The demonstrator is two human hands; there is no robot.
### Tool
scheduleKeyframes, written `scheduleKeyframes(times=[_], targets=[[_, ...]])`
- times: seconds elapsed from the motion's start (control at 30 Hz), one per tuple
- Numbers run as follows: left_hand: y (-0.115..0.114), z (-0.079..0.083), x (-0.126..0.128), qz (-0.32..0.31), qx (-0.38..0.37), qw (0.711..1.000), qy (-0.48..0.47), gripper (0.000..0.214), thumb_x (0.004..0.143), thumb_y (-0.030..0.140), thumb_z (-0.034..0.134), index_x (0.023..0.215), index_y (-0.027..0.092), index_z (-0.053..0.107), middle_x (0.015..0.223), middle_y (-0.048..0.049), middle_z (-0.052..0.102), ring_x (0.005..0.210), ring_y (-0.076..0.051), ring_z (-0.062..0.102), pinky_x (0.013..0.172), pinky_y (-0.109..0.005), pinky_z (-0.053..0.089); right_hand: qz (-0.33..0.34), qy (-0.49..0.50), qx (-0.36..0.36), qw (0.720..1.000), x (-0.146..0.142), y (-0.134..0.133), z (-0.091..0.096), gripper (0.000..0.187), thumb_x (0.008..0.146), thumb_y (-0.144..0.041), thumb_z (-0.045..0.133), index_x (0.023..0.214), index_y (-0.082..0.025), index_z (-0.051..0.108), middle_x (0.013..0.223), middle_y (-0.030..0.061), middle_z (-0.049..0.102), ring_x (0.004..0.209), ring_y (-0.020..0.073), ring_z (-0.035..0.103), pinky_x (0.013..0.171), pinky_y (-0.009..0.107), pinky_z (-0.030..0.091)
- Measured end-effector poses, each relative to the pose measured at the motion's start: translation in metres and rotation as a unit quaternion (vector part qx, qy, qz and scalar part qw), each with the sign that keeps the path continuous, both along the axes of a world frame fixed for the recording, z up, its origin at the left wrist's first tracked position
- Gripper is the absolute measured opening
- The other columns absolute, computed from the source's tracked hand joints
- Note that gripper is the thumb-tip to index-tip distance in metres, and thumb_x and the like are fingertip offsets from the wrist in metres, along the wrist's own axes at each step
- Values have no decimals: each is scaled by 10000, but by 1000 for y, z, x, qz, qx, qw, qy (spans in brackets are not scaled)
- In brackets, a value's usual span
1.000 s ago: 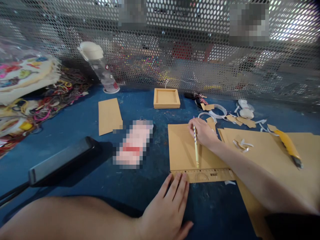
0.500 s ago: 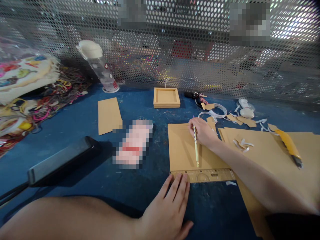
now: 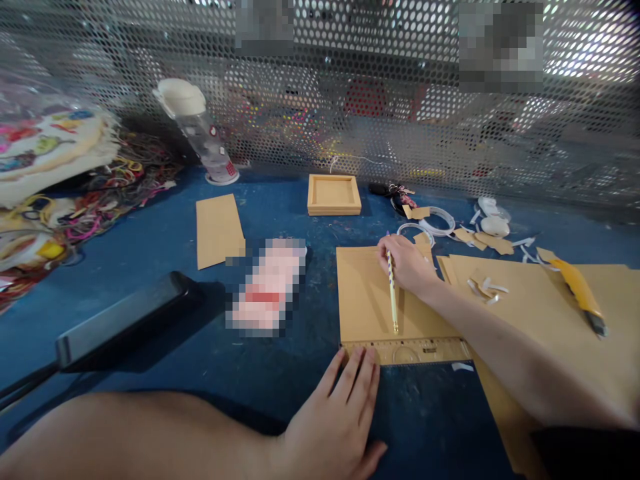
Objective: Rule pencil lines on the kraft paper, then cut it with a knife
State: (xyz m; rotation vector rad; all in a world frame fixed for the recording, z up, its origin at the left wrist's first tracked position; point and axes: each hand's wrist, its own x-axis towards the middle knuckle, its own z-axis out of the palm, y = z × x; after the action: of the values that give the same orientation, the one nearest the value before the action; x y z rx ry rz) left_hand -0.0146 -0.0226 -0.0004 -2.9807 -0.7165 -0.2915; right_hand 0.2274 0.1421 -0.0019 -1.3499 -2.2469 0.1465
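My right hand (image 3: 406, 263) is closed round a yellow pencil (image 3: 393, 293). The pencil's tip rests on a brown cardboard sheet (image 3: 363, 293), just above a clear ruler (image 3: 405, 350) laid along the sheet's near edge. Flat on the blue table, my left hand (image 3: 337, 417) has its fingers stretched out. Its fingertips touch the left end of the ruler.
A larger cardboard sheet (image 3: 550, 313) lies to the right with paper scraps and a yellow utility knife (image 3: 580, 293) on it. At the back stand a small wooden tray (image 3: 334, 195), a bottle (image 3: 197, 130) and tape rolls (image 3: 433, 223). A black flat tool (image 3: 120, 323) lies left, below colourful bands (image 3: 100, 200).
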Motion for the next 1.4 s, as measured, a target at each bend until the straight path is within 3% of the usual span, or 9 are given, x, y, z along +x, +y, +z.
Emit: scheduleKeyframes(times=[0.2, 0.33, 0.43, 0.5, 0.57, 0.63, 0.73, 0.97, 1.4], targets=[[-1, 3, 0, 0, -5, 1000, 4, 661, 989, 521, 331, 1353, 0, 511, 1420, -220, 465, 1300, -347, 437, 1087, -447, 179, 3, 7, 19, 1000, 2, 2, 0, 151, 826, -80, 493, 779, -224, 489, 799, 53, 596, 797, 222, 564, 753, 362, 446], [-1, 2, 1, -2, 2, 1000, 4, 665, 980, 516, 343, 1345, -13, 516, 1404, -239, 476, 1292, -360, 442, 1080, -459, 195, 27, 91, 53, 994, -6, -12, 22, 41, 859, -258, 614, 835, -229, 597, 1039, 93, 682, 1033, 284, 595, 903, 468, 430], [-1, 2, 2, -1, 8, 1000, 3, 665, 975, 521, 350, 1333, -10, 529, 1391, -235, 492, 1281, -358, 454, 1074, -456, 204, 39, 206, -74, 975, -25, -41, 37, 279, 948, -377, 498, 807, -223, 683, 804, 56, 700, 807, 226, 648, 770, 384, 482], [0, 2, 3, 2, 9, 1000, -1, 664, 971, 524, 357, 1329, -6, 534, 1388, -232, 496, 1274, -359, 463, 1073, -458, 200, 22, 289, -230, 929, -39, -64, 38, 468, 1003, -431, 335, 883, -211, 731, 694, 47, 672, 637, 182, 620, 594, 314, 479], [0, 2, 3, 1, 8, 1000, 0, 663, 970, 526, 357, 1326, -3, 538, 1386, -232, 498, 1270, -361, 466, 1073, -460, 191, 11, 313, -327, 892, -51, -85, 32, 350, 959, -428, 456, 1011, -208, 724, 737, 40, 685, 594, 159, 600, 531, 278, 463], [0, 2, 3, 0, 6, 1000, 3, 664, 971, 528, 353, 1322, -3, 541, 1377, -231, 508, 1272, -364, 465, 1074, -460, 186, 5, 320, -356, 878, -59, -99, 24, 260, 893, -367, 581, 1074, -216, 691, 728, 15, 674, 590, 146, 589, 534, 259, 464], [0, 3, 3, 3, 7, 1000, 2, 658, 973, 527, 351, 1314, 1, 551, 1359, -229, 527, 1271, -366, 465, 1071, -462, 189, -5, 328, -351, 877, -62, -107, 16, 102, 805, -309, 689, 831, -212, 670, 711, 0, 656, 622, 140, 590, 556, 243, 464], [2, 3, 2, -4, 9, 1000, -1, 631, 971, 513, 364, 1294, 14, 574, 1341, -208, 552, 1247, -360, 490, 1067, -466, 193, -36, 328, -315, 890, -68, -105, 8, 290, 760, -251, 662, 595, -218, 426, 519, -61, 475, 457, 100, 476, 418, 210, 348], [0, 4, 1, -12, -2, 1000, 7, 639, 984, 487, 347, 1326, -20, 531, 1367, -237, 515, 1272, -388, 459, 1069, -491, 195, -22, 287, -317, 904, -72, -104, 6, 270, 773, -237, 582, 568, -213, 408, 497, -58, 472, 452, 97, 457, 434, 209, 331]])
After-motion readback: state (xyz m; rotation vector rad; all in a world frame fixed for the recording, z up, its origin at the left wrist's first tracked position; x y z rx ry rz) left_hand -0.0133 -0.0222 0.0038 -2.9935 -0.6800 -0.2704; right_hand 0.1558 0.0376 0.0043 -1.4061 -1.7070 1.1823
